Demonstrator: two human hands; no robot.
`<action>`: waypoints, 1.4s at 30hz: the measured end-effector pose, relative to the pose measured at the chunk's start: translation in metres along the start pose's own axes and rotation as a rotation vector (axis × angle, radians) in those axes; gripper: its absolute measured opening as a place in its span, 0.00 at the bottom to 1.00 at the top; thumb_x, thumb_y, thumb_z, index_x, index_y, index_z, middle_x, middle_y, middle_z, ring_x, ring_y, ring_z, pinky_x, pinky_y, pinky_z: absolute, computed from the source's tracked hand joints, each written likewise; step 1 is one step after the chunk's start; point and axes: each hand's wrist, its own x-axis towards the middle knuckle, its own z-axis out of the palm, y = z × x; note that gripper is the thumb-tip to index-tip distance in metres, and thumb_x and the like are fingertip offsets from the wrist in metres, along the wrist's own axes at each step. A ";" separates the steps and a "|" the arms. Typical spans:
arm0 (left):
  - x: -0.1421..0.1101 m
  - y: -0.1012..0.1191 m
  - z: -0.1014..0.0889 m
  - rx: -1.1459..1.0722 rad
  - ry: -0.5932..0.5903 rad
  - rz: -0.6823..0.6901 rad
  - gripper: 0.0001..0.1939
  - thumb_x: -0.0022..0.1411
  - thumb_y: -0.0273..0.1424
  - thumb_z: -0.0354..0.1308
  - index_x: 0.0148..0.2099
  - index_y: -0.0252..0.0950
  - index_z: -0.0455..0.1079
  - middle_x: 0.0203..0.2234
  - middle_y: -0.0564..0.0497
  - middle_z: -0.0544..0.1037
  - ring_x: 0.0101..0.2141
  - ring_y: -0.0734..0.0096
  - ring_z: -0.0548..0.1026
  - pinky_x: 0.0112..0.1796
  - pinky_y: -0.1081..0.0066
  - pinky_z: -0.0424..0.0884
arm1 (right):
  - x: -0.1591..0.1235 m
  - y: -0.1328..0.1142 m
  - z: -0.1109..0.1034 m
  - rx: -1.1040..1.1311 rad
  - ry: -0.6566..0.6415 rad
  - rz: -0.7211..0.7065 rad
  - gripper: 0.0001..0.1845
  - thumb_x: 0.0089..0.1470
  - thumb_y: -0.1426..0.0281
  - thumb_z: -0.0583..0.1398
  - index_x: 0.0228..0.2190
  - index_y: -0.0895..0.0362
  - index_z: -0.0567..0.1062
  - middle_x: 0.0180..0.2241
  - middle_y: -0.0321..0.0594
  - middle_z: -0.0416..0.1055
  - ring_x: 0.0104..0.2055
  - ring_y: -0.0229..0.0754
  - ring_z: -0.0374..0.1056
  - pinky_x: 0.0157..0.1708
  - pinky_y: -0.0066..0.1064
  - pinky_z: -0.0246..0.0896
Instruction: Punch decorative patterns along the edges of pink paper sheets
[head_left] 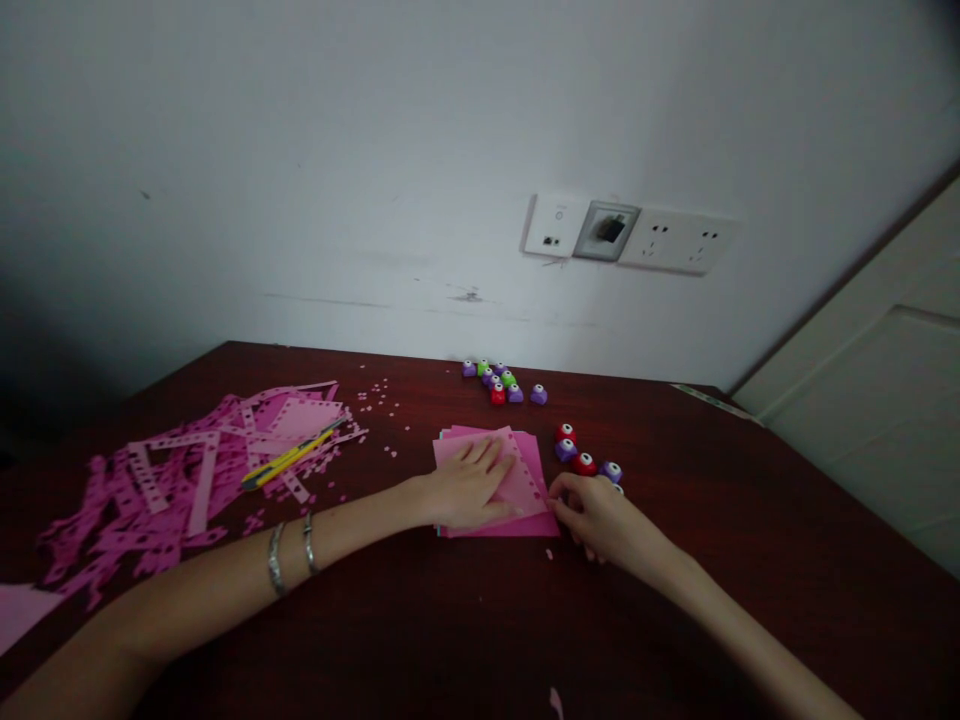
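My left hand (469, 487) lies flat with spread fingers on a light pink paper sheet (517, 482), which has punched holes along its right edge. This sheet sits skewed on a stack of darker pink paper (534, 460). At the sheet's lower right corner, my right hand (592, 512) is closed in a pinch on the paper edge; its fingertips are partly hidden. Just beyond that hand are several small craft punches, among them a red punch (584, 464) and a purple punch (565, 450). One punch is partly covered by the hand.
A heap of punched pink paper strips (202, 470) covers the table's left side, with a yellow utility knife (289, 460) on it. Tiny paper cut-outs (379, 395) are scattered nearby. More craft punches (498, 394) stand near the wall (337, 200), which carries sockets (679, 242).
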 end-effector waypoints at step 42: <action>-0.007 0.013 -0.001 0.129 0.122 -0.162 0.34 0.62 0.48 0.40 0.60 0.26 0.51 0.58 0.34 0.55 0.58 0.47 0.50 0.54 0.52 0.47 | 0.162 0.031 -0.082 -0.250 0.214 -0.074 0.11 0.41 0.70 0.63 0.31 0.61 0.75 0.31 0.42 0.74 0.33 0.41 0.68 0.32 0.26 0.58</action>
